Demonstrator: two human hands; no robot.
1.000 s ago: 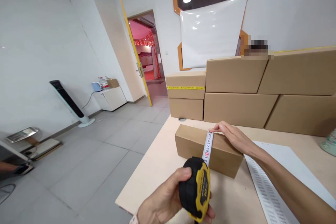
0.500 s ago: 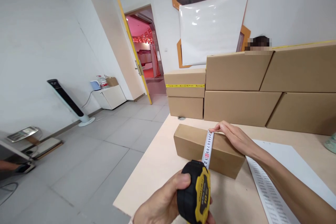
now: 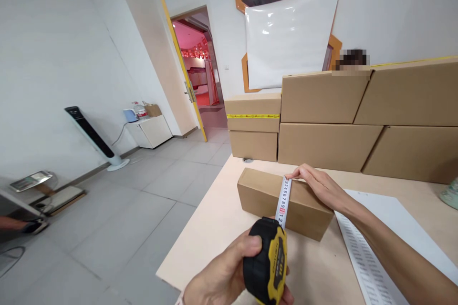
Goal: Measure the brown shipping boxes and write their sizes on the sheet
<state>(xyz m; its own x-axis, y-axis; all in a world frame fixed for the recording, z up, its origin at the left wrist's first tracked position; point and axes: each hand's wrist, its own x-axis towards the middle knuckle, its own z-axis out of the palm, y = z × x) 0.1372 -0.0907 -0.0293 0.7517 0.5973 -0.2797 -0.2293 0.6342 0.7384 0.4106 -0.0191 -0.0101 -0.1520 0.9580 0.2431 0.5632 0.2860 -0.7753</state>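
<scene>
My left hand (image 3: 229, 263) is wrapped round a black and yellow tape measure (image 3: 265, 262), thumb on its near side. Its white blade reaches out across the top of a small brown cardboard box (image 3: 304, 217) on the table. At the box's far top edge, my right hand (image 3: 315, 182) pinches the blade's end between thumb and fingers. The blade's first numbers lie near those fingertips, and a red-marked 10 shows near the box's front edge. The box lies lengthwise, slightly turned.
Large cardboard boxes (image 3: 329, 145) stand stacked along the table's far side, with a person's head (image 3: 352, 61) behind them. Printed paper sheets (image 3: 390, 228) lie under my right forearm. A green object (image 3: 450, 195) is at the right edge. Left of the table (image 3: 200, 248), a platform scale (image 3: 64, 198) stands on the floor.
Almost nothing differs. Both hands, the tape measure and the small box hold their places, with only a slight shift of the view.
</scene>
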